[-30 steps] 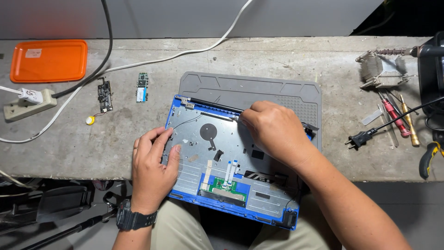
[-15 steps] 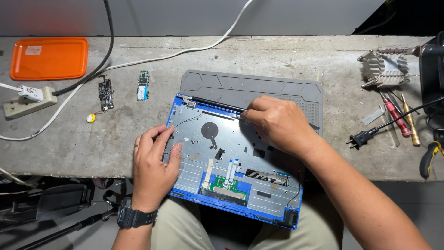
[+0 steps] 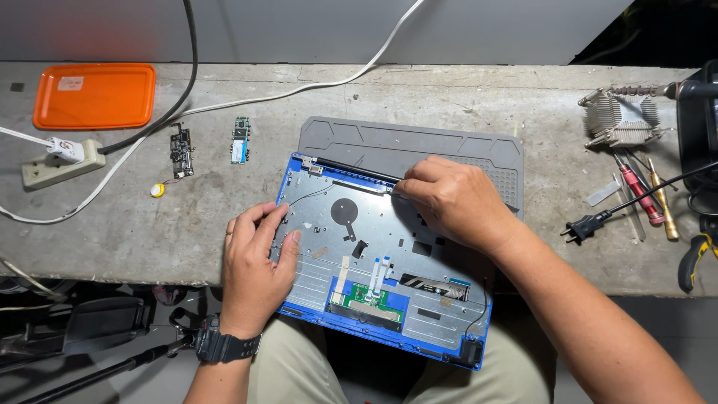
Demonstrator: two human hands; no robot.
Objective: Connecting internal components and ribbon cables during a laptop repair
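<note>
An opened blue laptop base [image 3: 374, 262] with a bare metal plate lies on a grey mat [image 3: 419, 146], its near edge hanging over my lap. My left hand [image 3: 254, 258] rests flat on the base's left edge, steadying it. My right hand [image 3: 452, 202] sits on the upper right part, fingertips pinched on a thin black strip [image 3: 351, 172] along the base's top edge. A green touchpad board [image 3: 368, 298] with pale ribbon cables shows near the front.
An orange tray [image 3: 93, 95] and a power strip [image 3: 56, 161] are at far left. Two small circuit boards [image 3: 181, 150] and a coin cell [image 3: 157, 190] lie left of the mat. At right are a heatsink [image 3: 621, 120], screwdrivers [image 3: 643, 191], a plug [image 3: 587, 224] and pliers [image 3: 692, 258].
My right hand's fingertips have shifted slightly along the top edge of the base. The left hand stays in place.
</note>
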